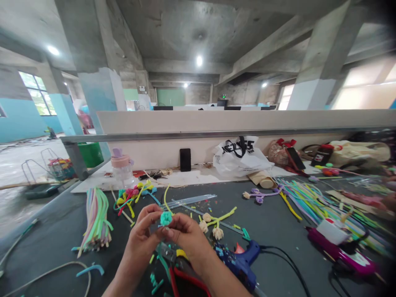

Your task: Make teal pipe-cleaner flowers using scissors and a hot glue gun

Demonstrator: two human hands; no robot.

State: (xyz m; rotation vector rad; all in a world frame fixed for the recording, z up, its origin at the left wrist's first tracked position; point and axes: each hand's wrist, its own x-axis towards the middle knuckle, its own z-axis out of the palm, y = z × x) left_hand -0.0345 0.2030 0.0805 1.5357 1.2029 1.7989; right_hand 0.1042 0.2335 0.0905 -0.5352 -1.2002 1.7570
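A small teal flower-like piece is pinched between my two hands at the middle of the dark table. My left hand grips its left side with thumb and fingers. On its right side, the fingers of my right hand are pressed together against it. Below my hands lie pliers with red and yellow on them and short teal twisted pieces. Just right of my hands is a yellow-green stem with cream flowers.
A blue glue gun with a black cable lies at right, a magenta one farther right. Fuzzy stems are bundled at left. Behind stand a pink-lidded bottle, a phone and a white bag. Another person's hand shows far right.
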